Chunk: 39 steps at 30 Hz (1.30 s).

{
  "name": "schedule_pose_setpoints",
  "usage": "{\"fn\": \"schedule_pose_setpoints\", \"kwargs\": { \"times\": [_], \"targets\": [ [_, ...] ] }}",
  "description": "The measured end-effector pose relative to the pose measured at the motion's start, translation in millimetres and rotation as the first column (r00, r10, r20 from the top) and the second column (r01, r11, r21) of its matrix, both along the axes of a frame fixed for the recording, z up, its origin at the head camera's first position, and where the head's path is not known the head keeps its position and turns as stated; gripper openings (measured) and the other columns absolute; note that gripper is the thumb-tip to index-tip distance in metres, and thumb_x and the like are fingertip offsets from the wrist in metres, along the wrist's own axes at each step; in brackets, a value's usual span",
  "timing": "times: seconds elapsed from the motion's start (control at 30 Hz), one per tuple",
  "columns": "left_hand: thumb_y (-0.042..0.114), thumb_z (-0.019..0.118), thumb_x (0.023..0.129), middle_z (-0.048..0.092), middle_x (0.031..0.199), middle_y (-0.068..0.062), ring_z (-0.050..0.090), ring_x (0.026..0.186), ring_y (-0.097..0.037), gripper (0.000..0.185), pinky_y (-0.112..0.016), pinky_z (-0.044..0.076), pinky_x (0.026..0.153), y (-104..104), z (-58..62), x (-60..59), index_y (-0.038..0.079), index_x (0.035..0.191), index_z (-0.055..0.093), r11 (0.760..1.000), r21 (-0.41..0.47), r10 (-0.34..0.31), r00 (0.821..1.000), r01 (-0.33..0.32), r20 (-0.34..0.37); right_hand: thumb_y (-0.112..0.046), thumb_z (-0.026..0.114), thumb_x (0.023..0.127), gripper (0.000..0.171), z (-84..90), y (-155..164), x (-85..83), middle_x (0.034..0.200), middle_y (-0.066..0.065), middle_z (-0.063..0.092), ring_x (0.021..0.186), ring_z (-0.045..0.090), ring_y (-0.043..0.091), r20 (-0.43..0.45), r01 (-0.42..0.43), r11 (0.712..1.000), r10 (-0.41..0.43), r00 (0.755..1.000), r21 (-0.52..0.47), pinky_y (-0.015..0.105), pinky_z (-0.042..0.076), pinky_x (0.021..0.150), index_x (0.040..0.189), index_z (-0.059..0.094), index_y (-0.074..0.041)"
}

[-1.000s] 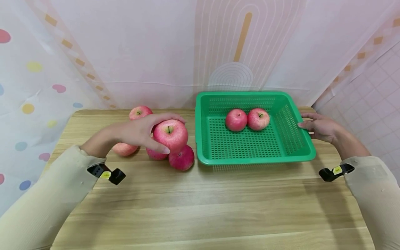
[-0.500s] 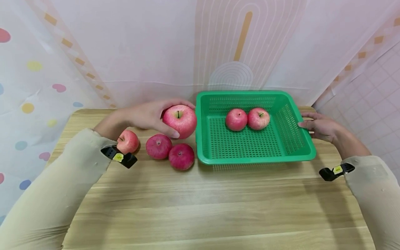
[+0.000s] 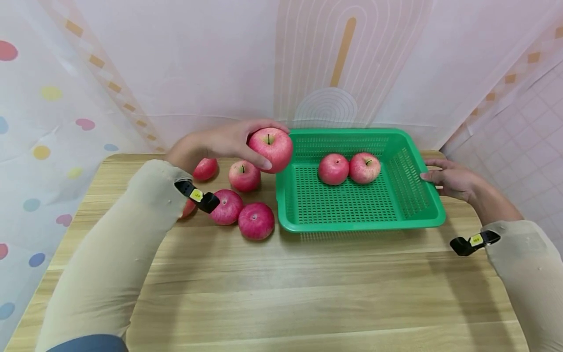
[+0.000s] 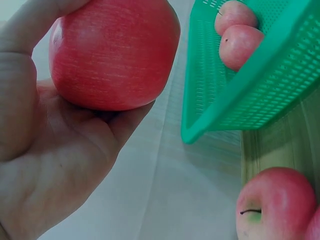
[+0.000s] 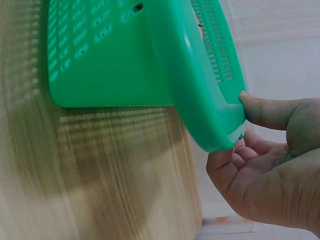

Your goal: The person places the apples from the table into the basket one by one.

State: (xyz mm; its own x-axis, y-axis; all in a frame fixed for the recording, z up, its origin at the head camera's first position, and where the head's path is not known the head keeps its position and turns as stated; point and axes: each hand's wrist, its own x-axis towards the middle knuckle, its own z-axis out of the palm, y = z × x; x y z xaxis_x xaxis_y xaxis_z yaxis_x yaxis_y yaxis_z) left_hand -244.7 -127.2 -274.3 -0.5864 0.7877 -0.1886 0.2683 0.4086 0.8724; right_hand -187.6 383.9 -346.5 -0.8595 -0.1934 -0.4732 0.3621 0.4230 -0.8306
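From the head view, my left hand (image 3: 228, 142) holds an apple (image 3: 270, 149) in the air, just over the left rim of the basket (image 3: 281, 195), fingers on top and thumb below. My right hand (image 3: 448, 178) rests against the basket's right rim, fingers nearly straight. Two apples (image 3: 349, 168) lie side by side toward the back of the basket, and four more (image 3: 239, 200) lie loose on the tabletop (image 3: 308, 293) left of it, one half hidden behind my sleeve. The risk I see here is height: if I let go this far up, the apple could bounce off the rim or knock the two inside, and my sleeve, passing low over the loose ones, could set them rolling. From the left wrist view, my grip is a cupped one, the apple (image 4: 112, 52) seated between thumb and fingertips with little of the palm touching; its skin looks smooth, so I judge that a loose hold could let it slip out and fall beside the basket (image 4: 240, 105) rather than in it, perhaps onto the apple (image 4: 277, 205) below. From the right wrist view, my thumb (image 5: 270, 110) and fingertips only touch the rim of the basket (image 5: 200, 100), nothing wrapped round it; a hard landing inside could shove the light plastic sideways on the tabletop (image 5: 100, 175).
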Motion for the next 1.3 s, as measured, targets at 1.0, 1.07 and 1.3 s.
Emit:
{"fn": "schedule_pose_setpoints", "kwargs": {
  "times": [1.0,1.07,1.3],
  "targets": [
    [0.021,0.082,0.083,0.053,0.135,-0.007,0.051,0.124,-0.023,0.072,-0.042,0.052,0.1,65.0,-19.8,-47.4,0.013,0.143,0.043,0.986,0.02,0.166,0.984,-0.168,0.063,-0.011,0.045,0.109,0.052,1.8,1.9,3.3,0.1,-0.012,0.062,0.09,0.064,0.004,-0.005,-0.007,1.0,0.007,1.0,0.008,0.028,0.057,0.08,0.153,0.021,0.003],
    [0.021,0.082,0.083,0.053,0.135,-0.007,0.051,0.124,-0.022,0.071,-0.04,0.052,0.099,69.1,-21.6,-49.2,0.012,0.142,0.043,0.983,0.013,0.181,0.981,-0.182,0.066,-0.012,0.045,0.109,0.052,2.0,1.9,3.3,0.1,-0.012,0.062,0.09,0.064,0.004,-0.005,-0.005,1.0,0.006,1.0,0.011,0.028,0.057,0.08,0.153,0.021,0.003],
    [0.026,0.085,0.081,0.056,0.129,-0.005,0.052,0.121,-0.021,0.07,-0.033,0.053,0.095,84.3,-26.5,-48.6,0.014,0.137,0.045,0.976,-0.043,0.213,0.977,-0.212,0.029,-0.011,0.046,0.109,0.047,2.5,3.0,3.5,0.099,-0.011,0.063,0.09,0.064,0.004,-0.003,0.002,1.0,-0.002,1.0,0.008,0.028,0.057,0.08,0.151,0.026,-0.001]
  ]
}}
